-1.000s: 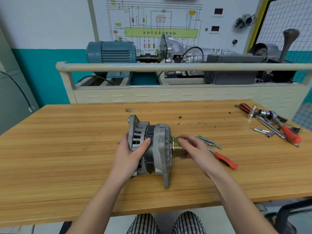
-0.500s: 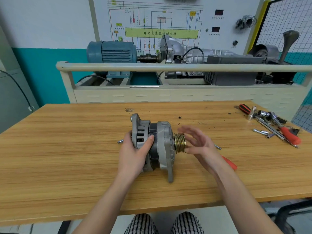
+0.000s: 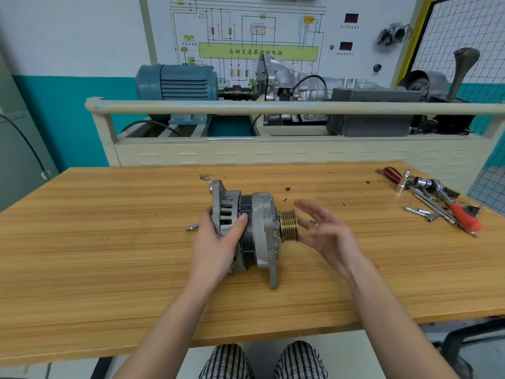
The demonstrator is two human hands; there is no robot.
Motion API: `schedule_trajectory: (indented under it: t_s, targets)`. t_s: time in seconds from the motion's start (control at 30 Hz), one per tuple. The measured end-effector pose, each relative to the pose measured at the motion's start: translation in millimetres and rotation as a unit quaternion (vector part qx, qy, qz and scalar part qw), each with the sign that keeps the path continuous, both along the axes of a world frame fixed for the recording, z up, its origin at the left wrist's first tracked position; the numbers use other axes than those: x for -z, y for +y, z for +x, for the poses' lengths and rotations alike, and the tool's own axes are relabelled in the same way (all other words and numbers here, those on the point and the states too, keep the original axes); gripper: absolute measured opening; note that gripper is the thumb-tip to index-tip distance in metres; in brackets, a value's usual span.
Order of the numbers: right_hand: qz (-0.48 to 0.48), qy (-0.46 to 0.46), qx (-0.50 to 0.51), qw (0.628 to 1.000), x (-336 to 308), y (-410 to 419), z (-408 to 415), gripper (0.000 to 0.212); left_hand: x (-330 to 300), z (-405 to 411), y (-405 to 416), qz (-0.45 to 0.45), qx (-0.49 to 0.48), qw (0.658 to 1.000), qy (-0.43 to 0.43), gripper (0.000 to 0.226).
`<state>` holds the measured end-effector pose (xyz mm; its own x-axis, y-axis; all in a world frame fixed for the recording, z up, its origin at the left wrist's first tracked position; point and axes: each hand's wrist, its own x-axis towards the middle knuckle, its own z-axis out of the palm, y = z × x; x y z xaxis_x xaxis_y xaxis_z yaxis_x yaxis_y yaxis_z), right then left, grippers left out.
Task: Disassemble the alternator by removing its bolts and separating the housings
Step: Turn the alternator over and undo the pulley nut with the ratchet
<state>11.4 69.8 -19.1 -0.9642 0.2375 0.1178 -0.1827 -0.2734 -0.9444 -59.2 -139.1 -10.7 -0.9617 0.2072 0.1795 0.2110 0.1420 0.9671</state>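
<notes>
A grey alternator point(image 3: 262, 228) with a dark middle band lies on its side at the middle of the wooden table point(image 3: 109, 242). Its brass pulley point(image 3: 288, 227) points right. My left hand point(image 3: 218, 244) grips the rear housing, thumb on top. My right hand point(image 3: 325, 233) hovers just right of the pulley with fingers spread and holds nothing. A loose bolt point(image 3: 192, 227) lies left of the alternator. Another bolt tip point(image 3: 313, 222) shows behind my right fingers.
A heap of hand tools point(image 3: 437, 198) with red-handled screwdrivers, sockets and a ratchet lies at the table's far right. Behind the table stands a beige training rig point(image 3: 273, 151) with a blue motor point(image 3: 177, 83) and a gearbox.
My right hand has let go of the pulley and drawn back to the right, fingers opening. The alternator shifted slightly right and away. The left hand keeps its grip.
</notes>
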Motion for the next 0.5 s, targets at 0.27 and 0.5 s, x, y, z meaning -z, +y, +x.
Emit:
schedule_trajectory:
  t_s: [0.27, 0.5]
  targets:
    - [0.237, -0.094, 0.092, 0.963, 5, -18, -16, 0.033, 0, -1, 0, -0.001, 0.001, 1.000, 0.002, 0.058]
    - [0.228, 0.070, -0.014, 0.971, 16, 12, -3, 0.068, 1, -8, -1, 0.000, 0.009, 1.000, -0.007, 0.062]
